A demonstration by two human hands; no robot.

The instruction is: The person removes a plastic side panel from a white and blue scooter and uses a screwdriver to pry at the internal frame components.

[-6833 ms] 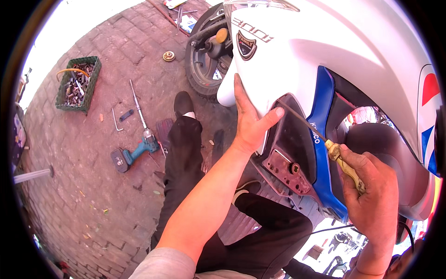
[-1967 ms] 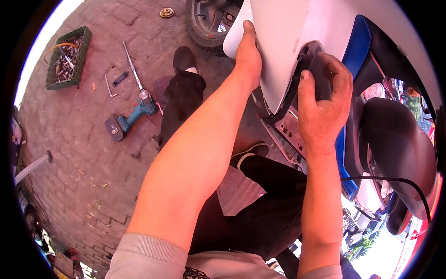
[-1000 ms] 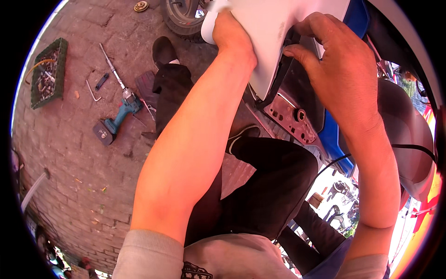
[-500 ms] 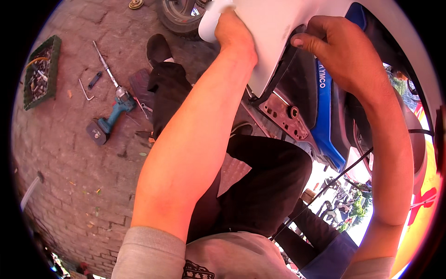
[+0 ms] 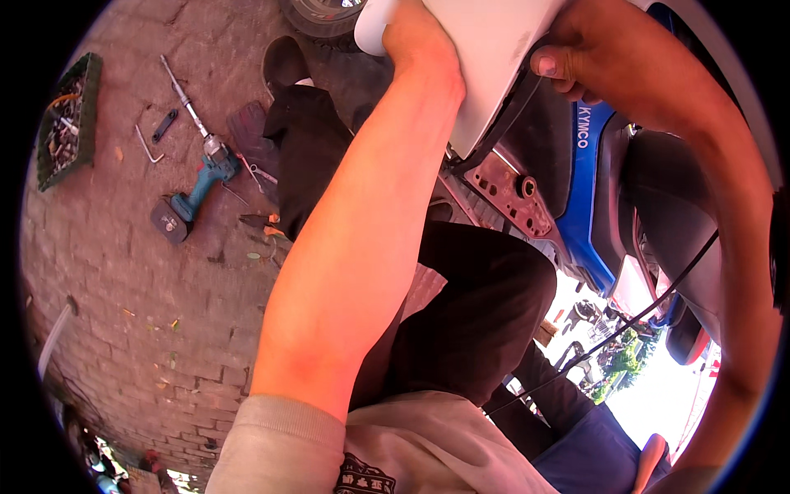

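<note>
A white scooter body panel (image 5: 494, 49) fills the top centre, its lower corner standing off the metal frame. My left hand (image 5: 410, 31) is against its left side; the fingers are hidden by the panel and the picture's upper edge. My right hand (image 5: 580, 53) is at the panel's right edge, thumb in front and fingers curled round the rim beside the black inner part. Below the panel, a perforated metal bracket (image 5: 517, 198) shows. A blue trim strip (image 5: 583, 198) runs down the scooter's side, right of the bracket.
On the brick paving at left lie a teal cordless impact wrench (image 5: 202, 185) with a long extension, a hex key (image 5: 150, 144), a small dark tool (image 5: 164, 123) and pliers (image 5: 259, 221). A green crate (image 5: 89, 111) holds small parts. A wheel (image 5: 329, 20) stands at top. Another person (image 5: 588, 453) is at lower right.
My right hand has moved slightly up and right along the panel edge, its fingers more curled, and the forearm has swung right. The view has shifted a little. My left hand stays at the panel.
</note>
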